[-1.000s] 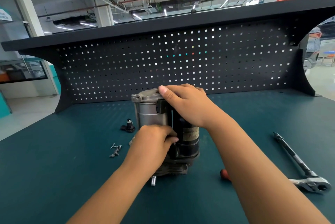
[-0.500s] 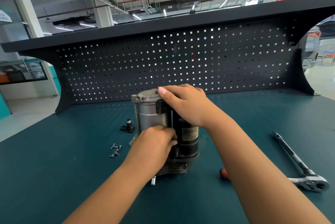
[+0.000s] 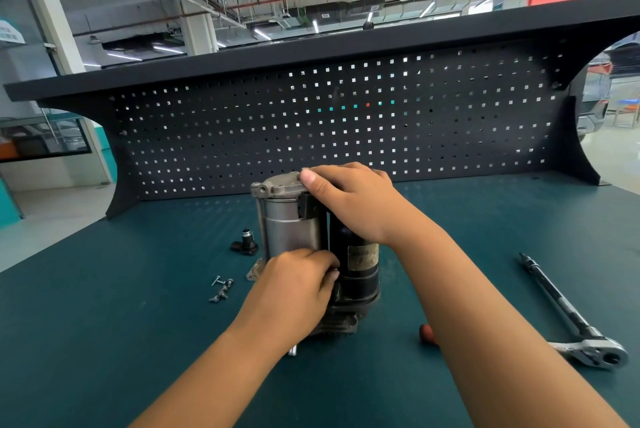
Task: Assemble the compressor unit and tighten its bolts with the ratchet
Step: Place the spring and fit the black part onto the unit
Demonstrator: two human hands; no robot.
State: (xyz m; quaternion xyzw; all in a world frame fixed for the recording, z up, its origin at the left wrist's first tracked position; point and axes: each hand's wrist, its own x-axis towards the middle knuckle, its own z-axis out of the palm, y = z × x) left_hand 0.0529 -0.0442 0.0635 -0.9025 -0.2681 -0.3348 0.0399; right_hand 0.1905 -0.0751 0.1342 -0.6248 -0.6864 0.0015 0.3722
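Compressor [image 3: 294, 223] position: upright on the green table [image 3: 104, 323], silver cylinder and black cylinder side by side, grey cap on top.

Right hand [image 3: 353, 202]: I see it laid over the top of the compressor, forearm reaching in from the lower right. The thumb presses on the edge of the grey cap; the fingers curl over the top of the black cylinder and grasp it.

Left hand [image 3: 298, 285]: it sits at the lower front of the compressor, forearm rising from the bottom edge. The fingers bend inward toward the seam between the two cylinders. The back of the hand covers the fingertips, so I cannot tell whether they pinch anything.

Ratchet [image 3: 571, 320]: it lies flat, well to the right of the compressor, untouched.

Bolts [image 3: 221, 287]: a small loose cluster lies just left of the compressor base. A black fitting [image 3: 246, 244] sits behind them, near the silver cylinder.

Obstructions: the left hand hides the compressor base. A red object [image 3: 426, 334] right of the compressor is mostly covered by the right forearm; I cannot identify it. The label on the black cylinder is unreadable.
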